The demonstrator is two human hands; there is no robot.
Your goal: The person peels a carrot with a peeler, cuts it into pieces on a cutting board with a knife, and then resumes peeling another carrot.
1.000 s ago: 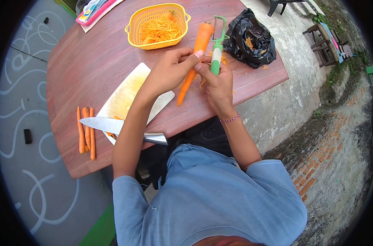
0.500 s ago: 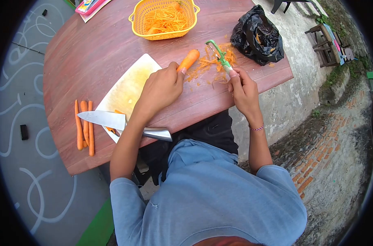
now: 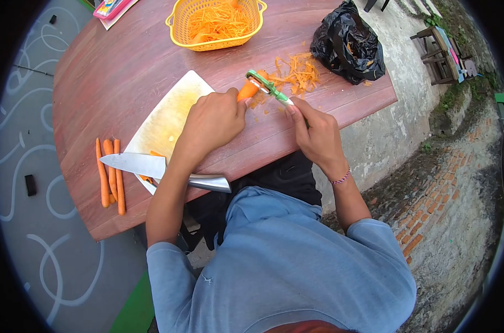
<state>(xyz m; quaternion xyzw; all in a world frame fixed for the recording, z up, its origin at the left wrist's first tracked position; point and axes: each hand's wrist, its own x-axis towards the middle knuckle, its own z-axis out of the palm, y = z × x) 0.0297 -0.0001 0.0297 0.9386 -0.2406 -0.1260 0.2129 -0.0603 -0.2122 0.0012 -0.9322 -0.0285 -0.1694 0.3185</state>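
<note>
My left hand (image 3: 215, 121) is closed around a carrot (image 3: 247, 90), whose far end sticks out past the fingers. In my right hand (image 3: 317, 129) is a green-handled peeler (image 3: 278, 95), its head lying over the exposed end of the carrot. Orange peelings (image 3: 299, 74) are scattered on the wooden table (image 3: 119, 72) just beyond the peeler. A white cutting board (image 3: 177, 108) lies left of my left hand, with a large knife (image 3: 136, 163) across its near end. My left forearm partly covers the board and the knife.
Several whole carrots (image 3: 112, 180) lie left of the knife. At the far side stands a yellow basket (image 3: 177, 34) of shredded carrot (image 3: 219, 22). A black plastic bag (image 3: 340, 47) sits near the table's right edge. A pink item (image 3: 109, 8) is at the far left.
My right hand has moved left, bringing the peeler from beyond the carrot onto its end. My left hand still holds the carrot. The whole view has shifted slightly.
</note>
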